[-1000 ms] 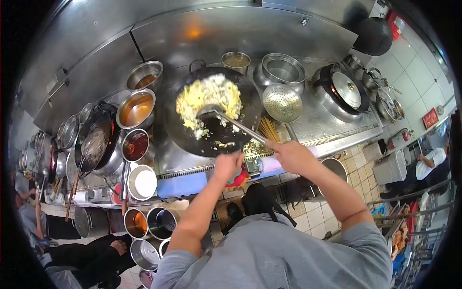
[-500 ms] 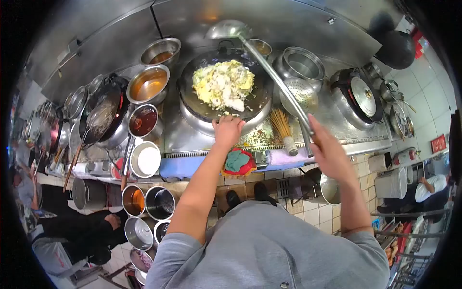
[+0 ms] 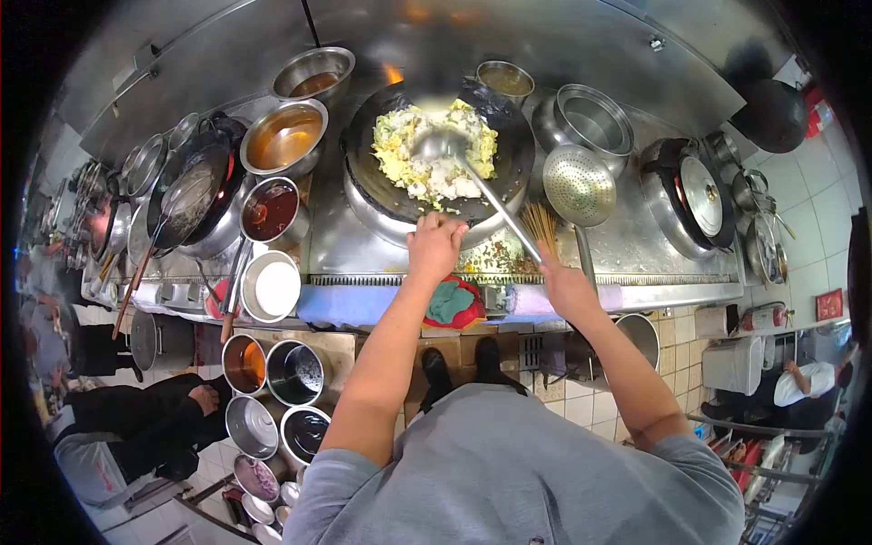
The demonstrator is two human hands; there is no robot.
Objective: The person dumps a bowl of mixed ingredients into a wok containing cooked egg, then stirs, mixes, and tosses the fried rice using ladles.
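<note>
My left hand is closed on the near rim of a black wok standing on a round metal burner ring. A heap of pale rice-like food with yellow and green bits lies in the wok. My right hand grips the long handle of a steel ladle, whose bowl is over the heap and seems to touch it. A bamboo brush lies beside the wok, partly behind the ladle handle and my right hand. To its right rests a perforated strainer.
Bowls of amber liquid and dark red sauce stand left of the wok. A steel pot and a lidded pan are on the right. Small flames show behind the wok. Another person's hand is at lower left.
The ladle has come down from above the back of the wok to the food. My right hand has moved left with it. My left hand stays at the rim. Flames now show behind the wok.
</note>
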